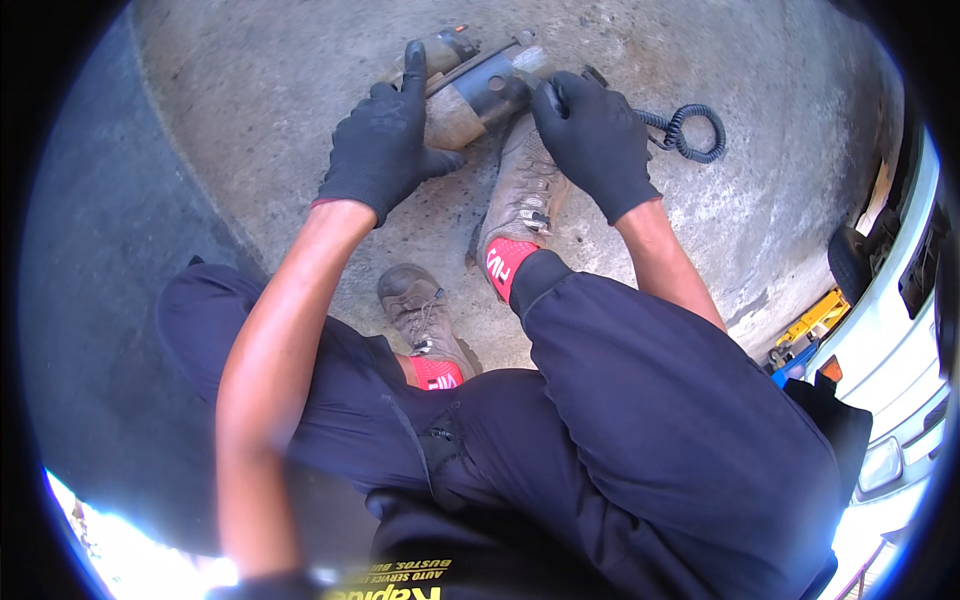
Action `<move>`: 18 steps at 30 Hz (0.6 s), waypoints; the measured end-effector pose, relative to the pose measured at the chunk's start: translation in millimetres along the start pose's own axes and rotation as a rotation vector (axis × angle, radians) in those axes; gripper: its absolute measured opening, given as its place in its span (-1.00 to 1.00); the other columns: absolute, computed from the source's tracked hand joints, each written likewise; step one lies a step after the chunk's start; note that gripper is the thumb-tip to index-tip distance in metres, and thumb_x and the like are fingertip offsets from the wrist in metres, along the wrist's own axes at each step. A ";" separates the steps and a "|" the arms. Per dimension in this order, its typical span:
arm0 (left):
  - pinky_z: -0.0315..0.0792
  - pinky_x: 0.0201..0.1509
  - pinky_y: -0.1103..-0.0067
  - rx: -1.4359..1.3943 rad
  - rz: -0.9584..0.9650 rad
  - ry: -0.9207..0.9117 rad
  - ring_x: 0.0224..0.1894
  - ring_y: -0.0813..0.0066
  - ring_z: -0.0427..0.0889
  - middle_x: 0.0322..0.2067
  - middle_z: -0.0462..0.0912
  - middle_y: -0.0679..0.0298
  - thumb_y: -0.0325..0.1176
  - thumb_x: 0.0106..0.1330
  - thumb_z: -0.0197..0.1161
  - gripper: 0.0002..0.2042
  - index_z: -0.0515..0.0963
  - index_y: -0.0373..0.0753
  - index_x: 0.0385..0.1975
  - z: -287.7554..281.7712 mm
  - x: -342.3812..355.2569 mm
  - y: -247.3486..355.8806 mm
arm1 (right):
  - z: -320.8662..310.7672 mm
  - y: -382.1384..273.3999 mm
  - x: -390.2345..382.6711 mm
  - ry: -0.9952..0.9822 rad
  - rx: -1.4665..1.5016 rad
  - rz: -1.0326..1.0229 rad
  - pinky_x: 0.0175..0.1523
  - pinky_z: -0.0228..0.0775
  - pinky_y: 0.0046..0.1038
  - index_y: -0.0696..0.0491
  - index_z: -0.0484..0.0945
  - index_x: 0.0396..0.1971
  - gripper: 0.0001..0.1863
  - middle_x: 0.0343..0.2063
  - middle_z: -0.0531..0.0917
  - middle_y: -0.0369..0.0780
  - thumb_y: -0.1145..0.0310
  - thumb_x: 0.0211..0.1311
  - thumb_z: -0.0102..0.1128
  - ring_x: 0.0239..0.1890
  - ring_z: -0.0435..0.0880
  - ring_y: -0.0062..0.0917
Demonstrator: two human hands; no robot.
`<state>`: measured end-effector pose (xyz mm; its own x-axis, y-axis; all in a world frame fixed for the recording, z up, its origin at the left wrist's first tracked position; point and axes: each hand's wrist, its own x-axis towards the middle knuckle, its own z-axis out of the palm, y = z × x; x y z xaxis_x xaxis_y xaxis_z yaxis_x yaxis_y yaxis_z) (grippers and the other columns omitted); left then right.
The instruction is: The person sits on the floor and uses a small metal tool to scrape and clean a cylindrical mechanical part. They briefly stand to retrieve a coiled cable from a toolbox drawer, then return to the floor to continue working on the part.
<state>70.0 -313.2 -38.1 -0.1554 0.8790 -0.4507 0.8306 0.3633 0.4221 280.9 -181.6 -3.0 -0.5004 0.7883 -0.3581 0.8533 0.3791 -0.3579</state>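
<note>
A starter motor point(453, 122), worn metal with a blue-grey band and a smaller cylinder alongside, lies on the concrete in front of me, close to my right boot. My left hand point(380, 145), in a black glove, grips its left side with the thumb and fingers around the body. At the motor's right end, my gloved right hand point(595, 140) is closed on a dark tool point(595, 76), mostly hidden by the glove. From beneath that hand a black coiled cord point(700, 157) runs out to the right and loops on the floor.
My right boot point(525, 185) stands beside the motor; the left boot point(415, 305) is nearer to me. On the right are a white vehicle point(880, 370), a dark tire point(848, 262) and a yellow metal piece point(815, 315) low by it. Darker flooring point(110, 280) covers the left.
</note>
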 end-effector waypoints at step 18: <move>0.67 0.04 0.13 0.031 -0.016 -0.019 0.00 -0.21 0.76 -0.02 0.69 -0.25 0.08 0.04 0.72 0.35 -0.12 -0.18 0.74 0.3 0.9 0.6 | 2.0 13.9 5.7 0.026 -0.010 0.057 -0.09 0.62 -0.02 -0.03 0.71 -0.28 -0.68 -0.31 0.78 -0.02 0.05 0.50 0.15 -0.18 0.80 -0.02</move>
<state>70.5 -312.2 -38.5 -0.1586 0.8672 -0.4720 0.8444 0.3669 0.3904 289.6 -172.8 -11.7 -0.4475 0.8208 -0.3550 0.8816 0.3383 -0.3291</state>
